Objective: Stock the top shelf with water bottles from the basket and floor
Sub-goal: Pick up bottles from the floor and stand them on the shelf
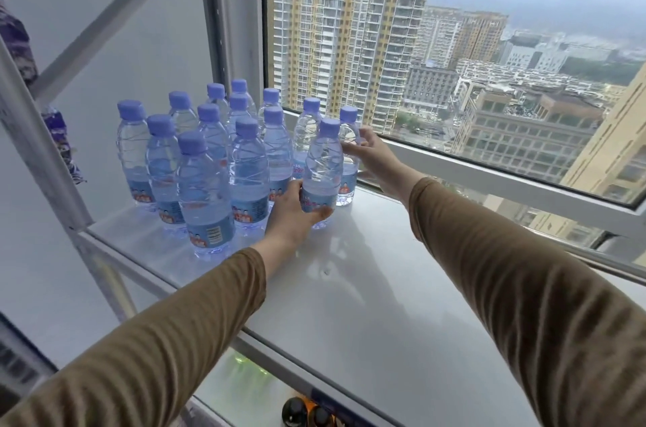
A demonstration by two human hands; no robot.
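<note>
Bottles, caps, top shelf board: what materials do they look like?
Bottles: clear thin plastic, glossy, ribbed walls with water visible through them.
Caps: opaque lilac plastic, matte.
Top shelf board: smooth, white, semi-gloss; it faintly reflects the arms. Could be laminate or painted metal; can't tell.

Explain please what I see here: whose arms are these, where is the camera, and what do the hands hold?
There is no machine, only a person. One camera on the head looks forward and down, so both sleeved arms reach away from you. A white shelf beside a window carries a group of upright water bottles with purple caps. The left hand grips the front bottle low, at its label. The right hand holds the back bottle behind it; its fingers curl round it.
</note>
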